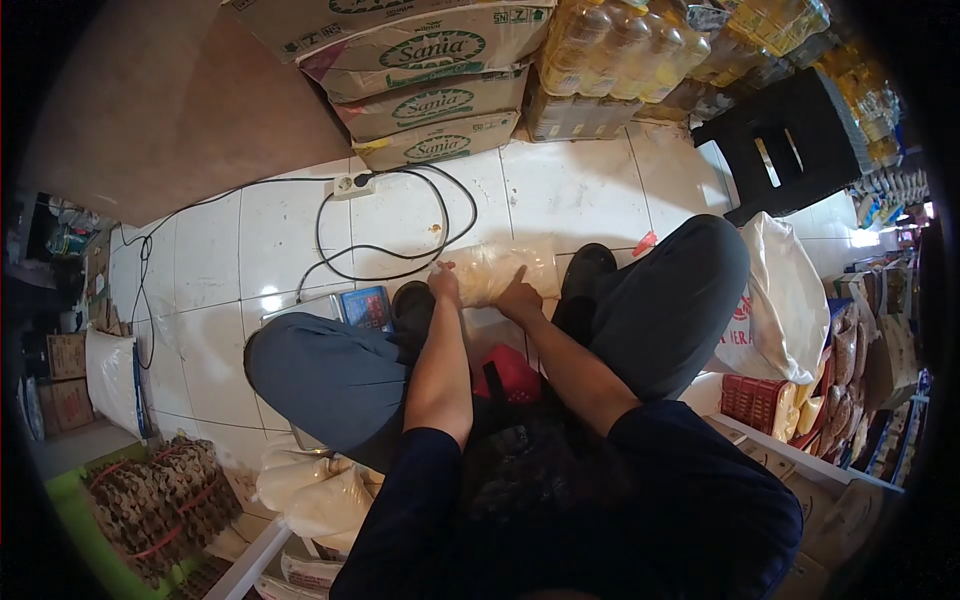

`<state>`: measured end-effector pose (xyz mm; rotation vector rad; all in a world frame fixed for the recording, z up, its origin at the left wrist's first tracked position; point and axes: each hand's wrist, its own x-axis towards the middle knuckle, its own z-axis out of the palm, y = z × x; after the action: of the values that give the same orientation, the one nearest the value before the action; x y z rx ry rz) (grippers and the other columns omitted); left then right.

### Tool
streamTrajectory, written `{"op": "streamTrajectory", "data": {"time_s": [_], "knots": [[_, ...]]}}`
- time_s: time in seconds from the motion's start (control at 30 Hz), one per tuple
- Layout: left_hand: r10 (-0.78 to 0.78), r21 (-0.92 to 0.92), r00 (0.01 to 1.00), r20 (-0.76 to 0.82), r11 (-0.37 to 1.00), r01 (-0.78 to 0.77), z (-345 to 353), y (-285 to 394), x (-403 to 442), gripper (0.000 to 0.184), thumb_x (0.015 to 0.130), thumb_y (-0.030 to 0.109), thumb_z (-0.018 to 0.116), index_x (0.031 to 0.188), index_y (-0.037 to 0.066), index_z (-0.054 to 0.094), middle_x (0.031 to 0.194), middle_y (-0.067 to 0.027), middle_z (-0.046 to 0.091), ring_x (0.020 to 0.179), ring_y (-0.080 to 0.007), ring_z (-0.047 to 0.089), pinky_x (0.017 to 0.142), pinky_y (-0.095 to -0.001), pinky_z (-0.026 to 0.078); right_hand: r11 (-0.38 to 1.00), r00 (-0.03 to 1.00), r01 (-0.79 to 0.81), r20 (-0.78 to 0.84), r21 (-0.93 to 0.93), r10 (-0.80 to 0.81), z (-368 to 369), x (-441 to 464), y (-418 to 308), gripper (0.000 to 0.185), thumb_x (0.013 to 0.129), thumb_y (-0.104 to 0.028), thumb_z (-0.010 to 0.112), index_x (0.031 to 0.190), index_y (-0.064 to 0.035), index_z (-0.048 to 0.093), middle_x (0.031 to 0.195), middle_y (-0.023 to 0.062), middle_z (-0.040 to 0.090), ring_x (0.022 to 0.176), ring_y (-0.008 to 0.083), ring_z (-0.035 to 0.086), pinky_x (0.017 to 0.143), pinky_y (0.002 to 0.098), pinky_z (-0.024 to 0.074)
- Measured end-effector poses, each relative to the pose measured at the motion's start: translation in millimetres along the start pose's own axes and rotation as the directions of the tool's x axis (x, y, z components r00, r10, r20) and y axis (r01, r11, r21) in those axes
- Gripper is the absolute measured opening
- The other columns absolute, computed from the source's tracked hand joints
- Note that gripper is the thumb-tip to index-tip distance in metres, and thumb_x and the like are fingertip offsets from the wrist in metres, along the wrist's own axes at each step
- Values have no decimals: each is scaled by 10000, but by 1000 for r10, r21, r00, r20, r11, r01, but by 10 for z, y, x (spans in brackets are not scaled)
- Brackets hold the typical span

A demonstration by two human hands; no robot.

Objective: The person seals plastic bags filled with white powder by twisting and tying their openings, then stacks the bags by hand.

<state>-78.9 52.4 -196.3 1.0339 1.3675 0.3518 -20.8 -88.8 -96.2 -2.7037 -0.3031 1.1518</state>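
Observation:
A clear plastic bag with pale, whitish contents lies on the tiled floor between my feet. My left hand is closed on the left end of the bag, its fingers gathered at the plastic. My right hand rests against the bag's near side toward the right, index finger stretched out over the plastic and the other fingers partly hidden. A red object sits between my legs, below the bag. Beside my left knee is a scale with a blue panel, partly covered by the leg.
A power strip with a looped black cable lies ahead. Behind it stand stacked cartons and bottles of yellow oil. A black stool and a white sack are at right; filled bags at lower left.

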Motion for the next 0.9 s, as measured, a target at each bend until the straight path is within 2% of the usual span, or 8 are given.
{"op": "streamTrajectory", "data": {"time_s": [0.13, 0.23, 0.33, 0.43, 0.53, 0.63, 0.73, 0.9], "knots": [[12, 31, 1000, -14, 999, -12, 24, -19, 12, 439, 954, 371, 409, 840, 40, 674, 957, -145, 615, 865, -245, 582, 775, -359, 470, 987, 993, 110, 62, -116, -104, 179, 28, 0, 924, 775, -315, 627, 1392, 117, 91, 1066, 248, 605, 972, 326, 622, 795, 396, 506], [49, 73, 999, -22, 996, -47, 21, -52, 73, 432, 954, 360, 407, 841, 41, 676, 931, -138, 615, 844, -242, 575, 771, -367, 462, 976, 981, 193, 17, -105, -192, 266, 16, -42, 819, 788, -222, 559, 1396, 104, 118, 1038, 248, 615, 950, 340, 626, 795, 401, 504], [61, 53, 998, -15, 997, -60, 25, -46, 32, 427, 954, 352, 405, 844, 41, 677, 907, -125, 615, 829, -240, 569, 768, -367, 455, 958, 965, 262, 37, -117, -259, 217, -5, -15, 788, 797, -219, 537, 1431, 14, 130, 1004, 248, 625, 926, 348, 633, 792, 417, 499], [39, 38, 999, -19, 999, -38, 25, -9, -2, 426, 955, 346, 402, 846, 40, 677, 897, -115, 617, 829, -241, 568, 773, -361, 450, 956, 968, 249, 4, -158, -251, 139, 39, 45, 861, 781, -356, 602, 1457, -102, 133, 978, 232, 638, 903, 345, 641, 783, 429, 497], [36, 41, 999, -16, 999, -36, 8, 57, -74, 422, 957, 338, 400, 846, 40, 678, 892, -110, 623, 837, -240, 571, 779, -354, 445, 968, 986, 163, 4, -191, -166, -18, 57, 35, 894, 751, -275, 619, 1470, -157, 100, 1003, 188, 639, 898, 316, 642, 763, 407, 508], [13, 45, 1000, -26, 999, -12, 28, 72, -94, 419, 957, 333, 401, 841, 40, 678, 885, -107, 628, 841, -238, 573, 781, -353, 444, 986, 992, 111, -44, -126, -118, -80, 4, 39, 878, 767, -298, 601, 1468, -134, 100, 1001, 193, 638, 888, 317, 643, 757, 403, 509], [18, 64, 1000, -23, 998, -16, 0, 62, -53, 415, 954, 334, 411, 837, 37, 675, 905, -117, 629, 856, -242, 574, 785, -358, 446, 994, 996, 47, -70, -100, -54, 19, 86, 139, 1134, 663, -595, 684, 1445, -24, 96, 975, 229, 638, 898, 331, 644, 767, 415, 506], [-80, 24, 995, -55, 996, 81, 31, 171, -164, 418, 947, 356, 430, 850, 27, 670, 1006, -152, 612, 916, -264, 570, 818, -371, 453, 970, 979, 178, -64, -162, -191, 377, 210, 137, 980, 759, -437, 646, 1347, 172, 152, 950, 247, 635, 882, 337, 644, 752, 411, 510]]}}
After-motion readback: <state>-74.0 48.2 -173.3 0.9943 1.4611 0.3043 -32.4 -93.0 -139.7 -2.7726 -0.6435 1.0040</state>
